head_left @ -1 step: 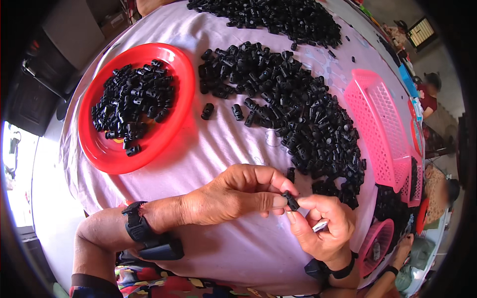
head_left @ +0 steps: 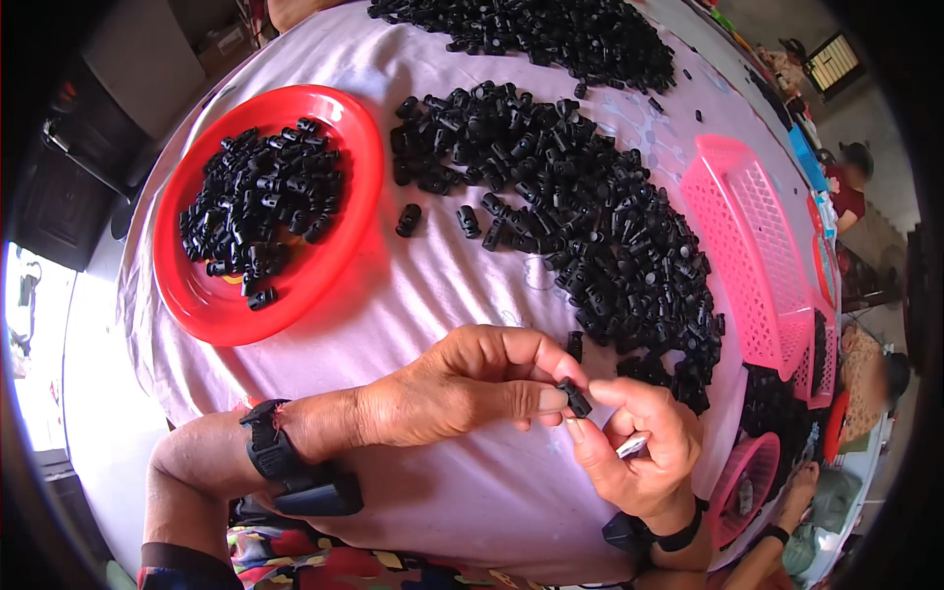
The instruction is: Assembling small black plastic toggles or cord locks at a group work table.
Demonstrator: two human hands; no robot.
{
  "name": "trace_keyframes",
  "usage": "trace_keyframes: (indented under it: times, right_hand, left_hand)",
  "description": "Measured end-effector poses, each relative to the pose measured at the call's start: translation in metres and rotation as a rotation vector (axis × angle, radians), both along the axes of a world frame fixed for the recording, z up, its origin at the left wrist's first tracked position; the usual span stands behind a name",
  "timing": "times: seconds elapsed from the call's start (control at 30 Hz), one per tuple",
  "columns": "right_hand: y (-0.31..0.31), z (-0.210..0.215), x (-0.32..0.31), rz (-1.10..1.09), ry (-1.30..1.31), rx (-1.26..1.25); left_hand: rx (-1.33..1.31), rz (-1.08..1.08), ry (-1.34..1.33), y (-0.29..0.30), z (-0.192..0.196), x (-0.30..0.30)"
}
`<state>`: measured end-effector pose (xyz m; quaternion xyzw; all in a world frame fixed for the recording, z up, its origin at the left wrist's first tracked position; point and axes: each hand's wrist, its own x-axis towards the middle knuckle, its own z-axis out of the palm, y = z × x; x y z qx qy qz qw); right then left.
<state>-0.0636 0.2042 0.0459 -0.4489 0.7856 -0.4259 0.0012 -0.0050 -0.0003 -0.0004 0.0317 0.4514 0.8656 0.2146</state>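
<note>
My left hand pinches a small black plastic cord lock between thumb and fingertips, above the cloth. My right hand is close on its right, thumb tip at the piece's lower end and index finger raised slightly beside it. A small silver-white tool is tucked in the curled fingers of that hand; most of it is hidden. Beyond my hands spreads a large heap of black cord locks. One single cord lock stands just past my left fingertips.
A red plate piled with cord locks is at the left. Another dark heap lies at the far edge. Pink baskets line the right side, with a round pink basket nearer. Other people sit beyond on the right.
My right index finger has lifted a little off the cord lock. My left hand holds the piece in the same place.
</note>
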Motion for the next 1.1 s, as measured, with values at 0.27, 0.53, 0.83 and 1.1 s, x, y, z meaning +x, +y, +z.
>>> trace_keyframes:
  times: [0.27, 0.53, 0.83, 1.1]
  right_hand:
    - [0.004, -0.012, -0.008, 0.084, 0.323, 0.023]
    - [0.000, -0.014, 0.000, 0.038, 0.283, -0.018]
    - [0.009, -0.014, -0.007, 0.144, 0.481, 0.067]
    - [0.000, -0.011, -0.002, 0.004, 0.171, 0.057]
  left_hand:
    - [0.028, 0.026, -0.071, 0.004, -0.001, 0.000]
    - [0.033, 0.004, -0.083, 0.005, -0.001, 0.000]
    - [0.004, 0.004, -0.115, 0.005, 0.001, 0.001]
    - [0.094, -0.024, -0.120, 0.004, -0.003, 0.001]
